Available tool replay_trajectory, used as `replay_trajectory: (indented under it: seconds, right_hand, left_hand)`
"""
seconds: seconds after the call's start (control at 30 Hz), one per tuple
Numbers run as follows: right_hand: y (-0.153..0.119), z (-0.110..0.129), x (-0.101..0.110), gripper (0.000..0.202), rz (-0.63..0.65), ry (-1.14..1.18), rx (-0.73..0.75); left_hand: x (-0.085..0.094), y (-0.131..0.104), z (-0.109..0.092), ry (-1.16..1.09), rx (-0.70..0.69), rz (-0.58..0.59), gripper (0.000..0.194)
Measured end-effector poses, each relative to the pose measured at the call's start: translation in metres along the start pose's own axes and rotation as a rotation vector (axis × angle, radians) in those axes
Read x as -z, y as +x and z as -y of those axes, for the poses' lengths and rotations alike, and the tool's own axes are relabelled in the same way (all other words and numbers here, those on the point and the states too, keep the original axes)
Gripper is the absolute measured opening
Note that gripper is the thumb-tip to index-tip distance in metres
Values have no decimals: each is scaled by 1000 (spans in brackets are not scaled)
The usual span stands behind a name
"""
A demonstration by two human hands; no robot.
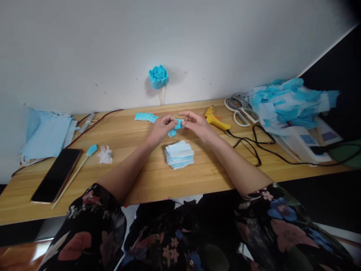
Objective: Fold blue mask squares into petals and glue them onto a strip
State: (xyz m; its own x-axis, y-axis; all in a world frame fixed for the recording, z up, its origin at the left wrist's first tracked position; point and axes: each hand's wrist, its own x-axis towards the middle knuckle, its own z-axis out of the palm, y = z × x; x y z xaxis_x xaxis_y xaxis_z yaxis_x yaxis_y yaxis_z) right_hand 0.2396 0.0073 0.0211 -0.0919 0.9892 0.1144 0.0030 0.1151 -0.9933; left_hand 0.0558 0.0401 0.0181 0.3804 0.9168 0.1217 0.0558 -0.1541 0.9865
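While left hand [163, 130] and right hand [197, 125] pinch blue piece [178, 125] between them, just above centre of frame, its folds seem too small to read surely. Thin material could slip or spring open if either pinch slackens; low sweep could scatter stack [179, 155], lower centre. Glue gun [216, 119], right of centre, sits near right hand, cord [232, 134] trailing rightward; scissors [241, 117] beyond. Blue strips [145, 116] lie behind left hand; phone [56, 176], lower left, well apart.
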Motion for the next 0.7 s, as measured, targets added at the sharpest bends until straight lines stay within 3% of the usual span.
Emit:
replay_trajectory:
  seconds: [0.17, 0.3, 0.53, 0.7]
  right_hand:
    - [1, -4, 1, 40, -12, -40, 39]
    - [1, -3, 0, 41, -41, -28, 55]
    - [1, -3, 0, 45, -75, -31, 79]
    - [0, -2, 0, 46, -43, -37, 77]
  left_hand:
    - [-1, -1, -2, -36, -38, -30, 36]
    - [-1, 0, 0, -17, -29, 10, 44]
    - [-1, 0, 5, 40, -15, 68, 31]
    - [-1, 0, 3, -28, -28, -2, 26]
